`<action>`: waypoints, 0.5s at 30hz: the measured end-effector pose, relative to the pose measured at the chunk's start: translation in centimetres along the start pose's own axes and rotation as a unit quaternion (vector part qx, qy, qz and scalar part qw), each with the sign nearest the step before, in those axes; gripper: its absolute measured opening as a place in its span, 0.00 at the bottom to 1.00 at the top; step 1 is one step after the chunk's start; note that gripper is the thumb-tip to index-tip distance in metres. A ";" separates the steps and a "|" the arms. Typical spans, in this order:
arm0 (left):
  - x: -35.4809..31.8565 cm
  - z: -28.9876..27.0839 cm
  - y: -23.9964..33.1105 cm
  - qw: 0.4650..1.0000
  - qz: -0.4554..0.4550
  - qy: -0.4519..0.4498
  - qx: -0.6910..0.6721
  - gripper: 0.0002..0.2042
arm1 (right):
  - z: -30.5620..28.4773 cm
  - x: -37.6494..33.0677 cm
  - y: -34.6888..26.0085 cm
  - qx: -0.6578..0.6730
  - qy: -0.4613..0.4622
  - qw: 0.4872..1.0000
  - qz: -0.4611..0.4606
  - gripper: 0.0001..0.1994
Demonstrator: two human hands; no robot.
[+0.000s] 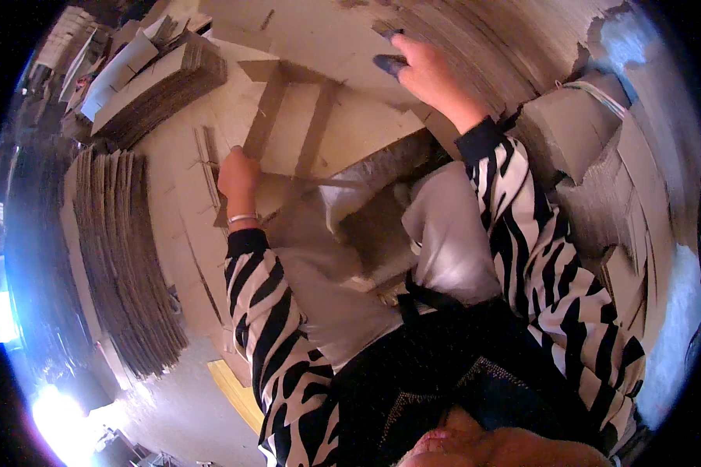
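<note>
Left hand [237,175] closed around the edge of a flat cardboard sheet [343,124], steadying it, while the right hand [428,74] presses spread fingers on the stack [475,39] beyond.

- You are in a cardboard workshop or packing store, not a home.
- At the left of the frame stands a tall stack of flat brown corrugated cardboard sheets [125,257], set on edge.
- At the upper left lies another slanting pile of folded brown cardboard blanks [160,86].
- At the right, more bundled grey-brown cardboard pieces [600,194] crowd in.
- A bare grey concrete floor [171,405] shows at the lower left.
</note>
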State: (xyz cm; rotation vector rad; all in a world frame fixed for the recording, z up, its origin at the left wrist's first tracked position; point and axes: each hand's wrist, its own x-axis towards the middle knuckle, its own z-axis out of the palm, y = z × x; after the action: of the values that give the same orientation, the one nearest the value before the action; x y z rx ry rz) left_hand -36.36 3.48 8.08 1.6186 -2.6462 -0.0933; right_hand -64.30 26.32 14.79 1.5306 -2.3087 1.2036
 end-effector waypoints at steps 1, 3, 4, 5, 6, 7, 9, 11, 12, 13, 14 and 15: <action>0.1 -0.1 -0.4 1.000 0.007 0.006 0.004 0.11 | 1.0 1.5 0.1 0.061 -0.002 0.998 -0.009 0.10; 0.1 1.2 0.8 0.999 0.044 0.010 -0.010 0.11 | 2.5 3.4 1.1 0.067 -0.103 0.992 0.027 0.10; -0.1 0.9 0.6 0.999 0.037 0.002 -0.007 0.10 | 3.3 4.0 1.1 0.084 -0.156 0.983 0.043 0.11; -0.3 0.7 0.4 0.999 0.032 -0.006 -0.005 0.10 | 3.8 4.2 1.4 0.039 -0.136 0.989 0.044 0.11; -0.5 0.1 0.0 1.000 0.023 -0.013 0.000 0.10 | 4.4 4.7 1.4 -0.003 -0.119 0.992 0.043 0.11; -0.6 -0.5 -0.3 1.000 0.025 -0.010 -0.002 0.10 | 4.8 5.2 1.3 -0.045 -0.100 0.993 0.043 0.12; -0.4 -1.5 -0.4 0.999 0.034 -0.004 -0.014 0.10 | 4.4 6.6 3.6 -0.015 -0.062 0.997 0.040 0.13; 0.0 -0.1 -0.3 0.998 0.059 -0.006 -0.014 0.10 | 3.4 6.3 3.6 0.015 -0.038 0.998 0.043 0.17; -0.2 -0.3 -0.6 0.998 0.064 -0.007 -0.008 0.10 | 3.1 5.9 2.2 0.027 -0.029 0.999 0.033 0.18; -0.2 -0.5 -0.7 0.998 0.057 -0.016 -0.008 0.10 | 3.2 5.5 1.1 0.039 -0.020 0.999 0.026 0.19; -0.2 -0.8 -0.7 0.998 0.051 -0.024 -0.008 0.10 | 3.5 5.0 0.3 0.050 -0.010 0.999 0.019 0.20; -0.2 -1.1 -0.7 0.998 0.046 -0.032 -0.006 0.10 | 4.4 4.5 -0.2 0.045 -0.052 0.998 0.015 0.20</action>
State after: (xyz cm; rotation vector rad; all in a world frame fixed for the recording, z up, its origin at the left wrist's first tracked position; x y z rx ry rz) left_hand -35.55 3.30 9.10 1.5129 -2.7565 -0.1607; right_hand -64.90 20.11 14.15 1.6319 -2.3796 1.2812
